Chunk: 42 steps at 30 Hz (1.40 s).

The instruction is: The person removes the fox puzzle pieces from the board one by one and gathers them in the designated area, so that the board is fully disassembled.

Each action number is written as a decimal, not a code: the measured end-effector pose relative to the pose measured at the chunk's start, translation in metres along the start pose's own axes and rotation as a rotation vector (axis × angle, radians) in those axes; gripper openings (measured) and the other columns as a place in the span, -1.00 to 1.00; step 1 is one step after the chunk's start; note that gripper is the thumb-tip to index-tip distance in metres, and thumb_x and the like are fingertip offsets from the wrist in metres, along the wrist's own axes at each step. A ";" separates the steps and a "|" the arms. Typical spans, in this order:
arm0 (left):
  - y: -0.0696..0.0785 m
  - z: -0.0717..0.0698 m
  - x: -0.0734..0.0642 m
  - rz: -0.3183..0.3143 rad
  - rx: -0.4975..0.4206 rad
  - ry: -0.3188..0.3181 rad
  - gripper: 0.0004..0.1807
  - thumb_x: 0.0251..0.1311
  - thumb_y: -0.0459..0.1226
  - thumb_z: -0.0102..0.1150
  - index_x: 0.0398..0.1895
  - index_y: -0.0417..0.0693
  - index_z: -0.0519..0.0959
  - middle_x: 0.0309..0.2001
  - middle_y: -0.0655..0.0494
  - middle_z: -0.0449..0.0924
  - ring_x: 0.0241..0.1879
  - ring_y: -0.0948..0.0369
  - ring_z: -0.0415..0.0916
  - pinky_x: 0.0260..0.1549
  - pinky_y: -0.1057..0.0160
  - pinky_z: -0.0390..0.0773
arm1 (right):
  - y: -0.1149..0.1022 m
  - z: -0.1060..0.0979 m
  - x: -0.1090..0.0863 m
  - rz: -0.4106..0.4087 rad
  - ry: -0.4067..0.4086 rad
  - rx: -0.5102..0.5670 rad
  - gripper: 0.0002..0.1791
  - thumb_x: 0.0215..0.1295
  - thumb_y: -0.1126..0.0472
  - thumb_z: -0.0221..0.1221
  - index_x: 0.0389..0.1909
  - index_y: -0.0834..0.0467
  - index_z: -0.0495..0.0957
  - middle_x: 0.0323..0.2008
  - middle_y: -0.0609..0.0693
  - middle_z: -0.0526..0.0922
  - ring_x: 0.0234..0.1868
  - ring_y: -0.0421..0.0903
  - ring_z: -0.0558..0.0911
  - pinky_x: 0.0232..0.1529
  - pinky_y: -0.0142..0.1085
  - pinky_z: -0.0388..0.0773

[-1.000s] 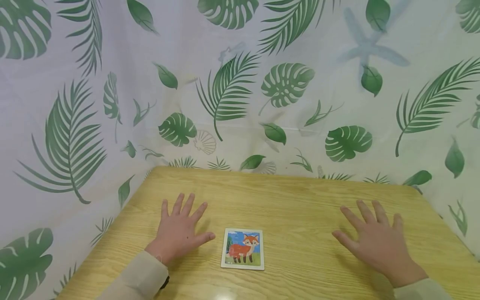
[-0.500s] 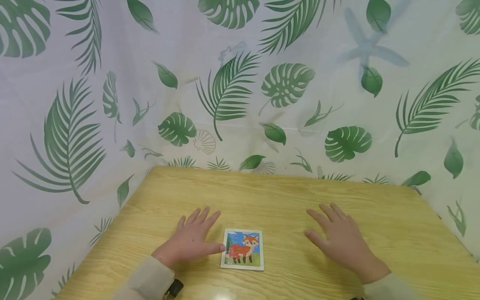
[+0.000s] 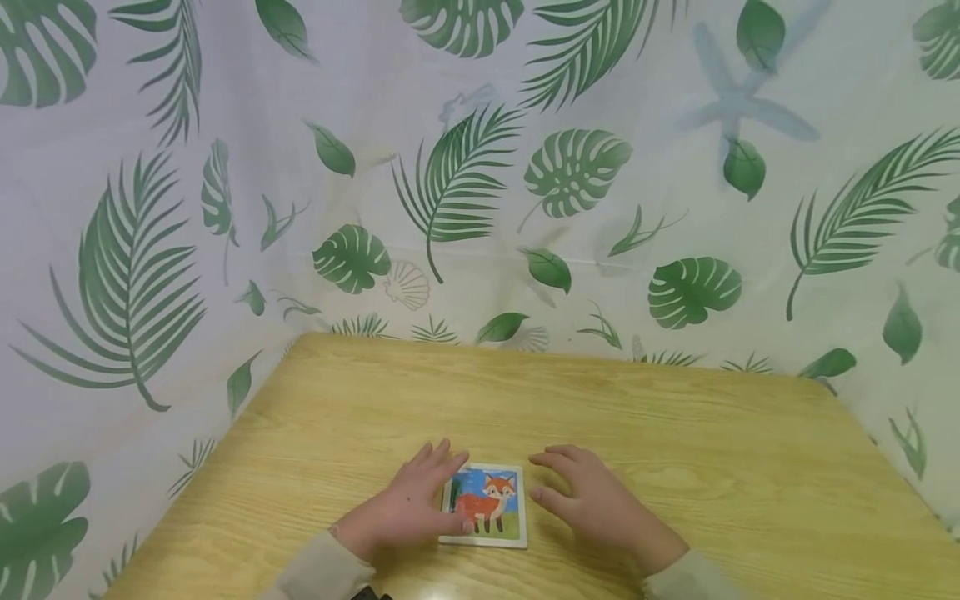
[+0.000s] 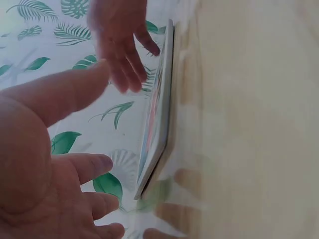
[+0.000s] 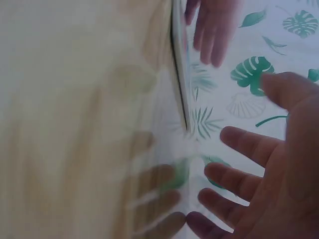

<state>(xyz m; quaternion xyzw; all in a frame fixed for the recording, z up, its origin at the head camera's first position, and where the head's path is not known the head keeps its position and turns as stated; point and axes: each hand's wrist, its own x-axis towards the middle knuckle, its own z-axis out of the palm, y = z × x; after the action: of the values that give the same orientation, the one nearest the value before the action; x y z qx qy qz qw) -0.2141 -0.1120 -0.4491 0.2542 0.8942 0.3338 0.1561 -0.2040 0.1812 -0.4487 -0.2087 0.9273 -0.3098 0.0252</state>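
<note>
A square picture puzzle point(image 3: 497, 505) with a white border and a fox on it lies flat on the wooden table point(image 3: 675, 433). My left hand point(image 3: 412, 507) hovers at its left side, thumb and fingertips overlapping its left edge in the head view. On the other side my right hand point(image 3: 596, 507) has its fingertips just off the right edge. Both hands have loosely spread fingers and hold nothing. From the left wrist view the puzzle point(image 4: 162, 114) shows edge-on, a thin board with a pale rim, beyond the left hand point(image 4: 55, 164). The right wrist view shows the right hand point(image 5: 254, 184) beside it.
A white curtain point(image 3: 480, 183) printed with green leaves hangs behind the table and along its left and right sides. A dark band point(image 3: 369, 594) shows at the left wrist, below the sleeve point(image 3: 326, 571).
Both hands have come inward from wide apart to the two sides of the fox puzzle. The puzzle has stayed in place on the table.
</note>
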 end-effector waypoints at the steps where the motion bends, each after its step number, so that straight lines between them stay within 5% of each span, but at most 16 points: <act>1: 0.000 0.002 0.000 -0.006 0.006 -0.002 0.02 0.13 0.11 0.37 0.59 -0.04 0.16 0.60 -0.22 -0.17 0.56 -0.22 -0.32 0.42 -0.34 -0.21 | -0.001 0.004 0.002 -0.005 -0.008 0.016 -0.46 0.46 -0.11 0.15 0.30 0.11 0.54 0.32 0.17 0.46 0.36 0.28 0.36 0.30 0.32 0.24; 11: 0.002 0.014 -0.002 -0.026 0.116 -0.043 0.04 0.04 0.17 0.39 0.59 0.11 0.20 0.62 -0.13 -0.15 0.57 -0.17 -0.31 0.41 -0.34 -0.31 | -0.006 0.024 0.011 0.020 0.001 0.107 -0.60 0.37 -0.02 0.27 0.15 0.03 0.63 0.20 0.01 0.53 0.23 0.16 0.42 0.24 0.27 0.33; 27: 0.000 0.014 -0.005 0.007 0.213 -0.052 -0.14 0.18 0.15 0.32 0.56 0.29 0.27 0.61 -0.16 -0.15 0.56 -0.21 -0.30 0.39 -0.38 -0.27 | -0.003 0.036 0.016 -0.048 0.070 -0.081 -0.63 0.29 0.02 0.36 0.08 0.03 0.69 0.10 -0.11 0.53 0.13 -0.04 0.44 0.19 0.05 0.44; 42: -0.001 0.014 -0.004 0.008 0.220 -0.047 -0.17 0.22 0.20 0.26 0.55 0.34 0.27 0.62 -0.14 -0.17 0.57 -0.20 -0.30 0.40 -0.37 -0.24 | -0.021 0.044 0.031 0.012 0.130 -0.121 -0.72 0.13 0.04 0.46 -0.22 0.06 0.64 -0.12 -0.08 0.51 -0.03 -0.02 0.47 0.07 0.00 0.51</act>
<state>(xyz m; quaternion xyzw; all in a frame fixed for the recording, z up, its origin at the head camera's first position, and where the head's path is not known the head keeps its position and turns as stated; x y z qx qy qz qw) -0.2052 -0.1082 -0.4595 0.2810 0.9206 0.2280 0.1468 -0.2163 0.1284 -0.4696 -0.1839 0.9452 -0.2660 -0.0457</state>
